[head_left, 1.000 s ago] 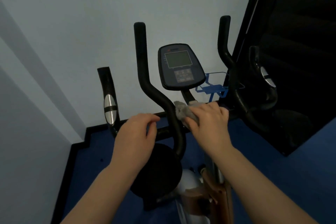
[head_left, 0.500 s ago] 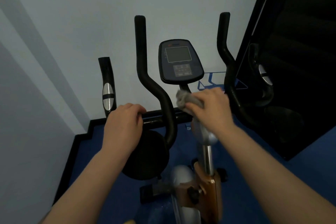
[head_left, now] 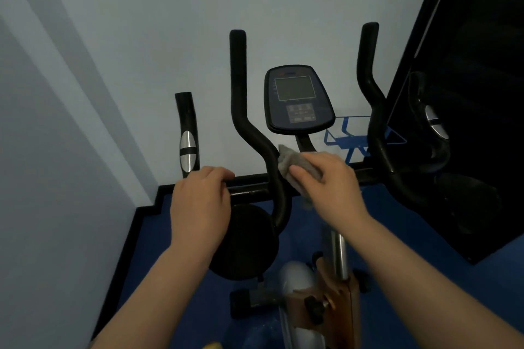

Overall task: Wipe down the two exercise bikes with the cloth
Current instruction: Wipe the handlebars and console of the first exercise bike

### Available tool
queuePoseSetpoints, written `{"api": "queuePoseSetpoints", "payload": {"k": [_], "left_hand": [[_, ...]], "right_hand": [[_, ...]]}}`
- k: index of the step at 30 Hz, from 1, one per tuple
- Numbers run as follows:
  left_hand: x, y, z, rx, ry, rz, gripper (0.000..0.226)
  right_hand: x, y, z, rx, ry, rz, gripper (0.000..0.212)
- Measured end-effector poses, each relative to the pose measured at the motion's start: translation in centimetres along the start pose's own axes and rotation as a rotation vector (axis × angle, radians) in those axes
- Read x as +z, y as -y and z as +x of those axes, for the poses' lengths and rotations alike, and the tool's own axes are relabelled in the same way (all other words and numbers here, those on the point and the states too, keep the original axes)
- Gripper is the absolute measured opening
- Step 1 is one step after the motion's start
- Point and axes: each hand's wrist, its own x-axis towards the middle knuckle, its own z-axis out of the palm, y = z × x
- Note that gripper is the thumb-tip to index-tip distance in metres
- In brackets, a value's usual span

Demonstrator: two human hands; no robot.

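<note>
Your right hand (head_left: pixel 329 178) holds the grey cloth (head_left: pixel 295 167), fingers and thumb curled over it, and presses it where the inner left handle (head_left: pixel 241 110) bends down to meet the crossbar (head_left: pixel 249 191). The cloth bunches up against that bend, just below the stalk of the console (head_left: pixel 297 99). Your left hand (head_left: pixel 201 201) grips the crossbar farther left, fingers wrapped over the top, beside the foot of the short outer grip (head_left: pixel 187 133), which carries one silver sensor pad.

You have one exercise bike (head_left: pixel 337 300) in plain sight. Counting its upright bars, you can see four: two tall curved handles, one on each side of the console, and two shorter outer grips, the right-hand one (head_left: pixel 433 122) dim against the dark panel (head_left: pixel 467 93) and also bearing a silver pad. The console has one greyish screen and a block of buttons beneath it; the small writing above the screen is too blurred to read. Below your hands sit a round black disc (head_left: pixel 246 241), a chrome post and a brown and silver body.

A blue wire rack (head_left: pixel 348 136) stands behind the bike against the pale wall (head_left: pixel 141 37); whether anything lies in it you cannot tell. The floor (head_left: pixel 397 278) is blue with a black skirting edge.
</note>
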Motion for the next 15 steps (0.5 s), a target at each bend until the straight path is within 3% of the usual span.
{"api": "queuePoseSetpoints", "payload": {"k": [2,4,7,11,15], "left_hand": [[0.0,0.4,-0.8,-0.033,-0.013,-0.001,0.025],[0.1,0.6,-1.0,-0.075,-0.011,-0.03,0.027],[0.3,0.8,-0.7,-0.13,-0.008,-0.08,0.028],[0.4,0.8,-0.9,-0.118,-0.017,-0.083,0.029],[0.7,0.7,-0.9,-0.098,-0.017,-0.074,0.029]], "right_hand": [[-0.2,1.0,1.0,-0.084,0.002,0.012,0.02],[0.6,2.3,1.3,-0.172,0.108,-0.057,0.031],[1.6,2.4,-0.4,-0.186,0.15,-0.104,0.03],[1.3,2.0,-5.1,-0.002,0.077,0.201,0.022],[2.3,4.0,-6.3,0.34,0.097,0.667,0.019]]}}
